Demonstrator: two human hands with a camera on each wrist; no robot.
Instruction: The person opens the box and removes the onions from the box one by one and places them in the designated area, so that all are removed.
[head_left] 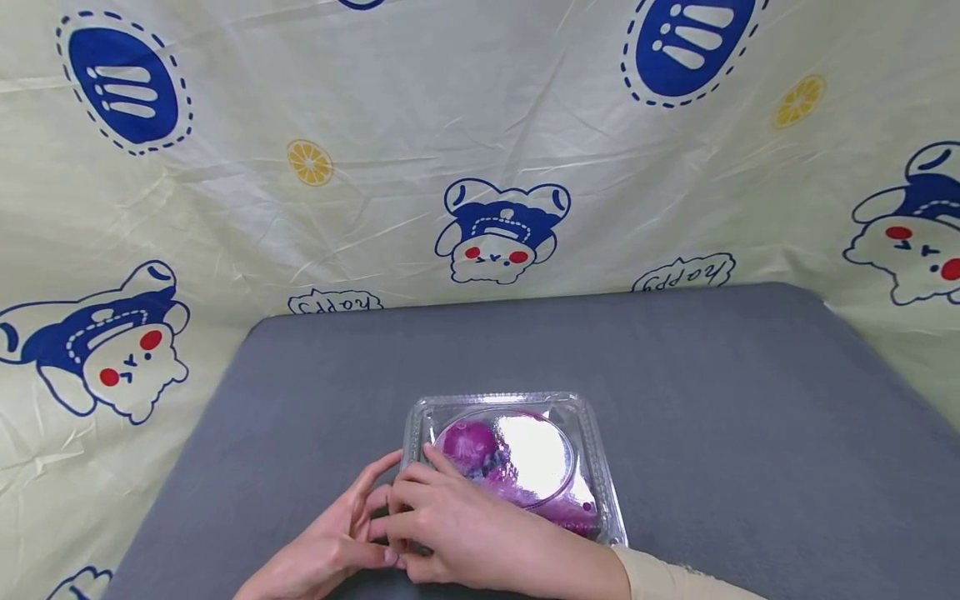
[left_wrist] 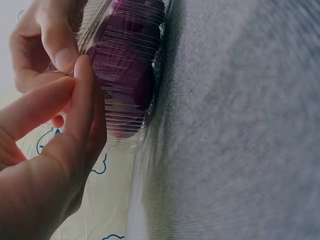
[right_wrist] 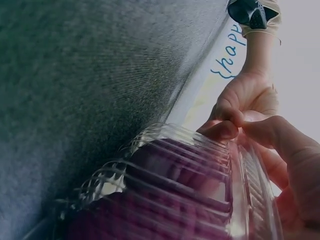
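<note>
A clear plastic clamshell box lies on the table in the head view, its lid down. Through the lid show a round purple thing and more purple contents, partly hidden by glare. At the box's near left corner my two hands meet. My left hand pinches the rim there with thumb and fingertips, as the left wrist view shows close up. Bent over the same edge, my right hand grips the rim beside the left fingertips. In the right wrist view the ribbed side wall stands close to the fingers.
A dark grey table spreads around the box. Behind and beside it hangs a pale printed cloth with cartoon figures and orange slices. A light sleeve covers my right forearm.
</note>
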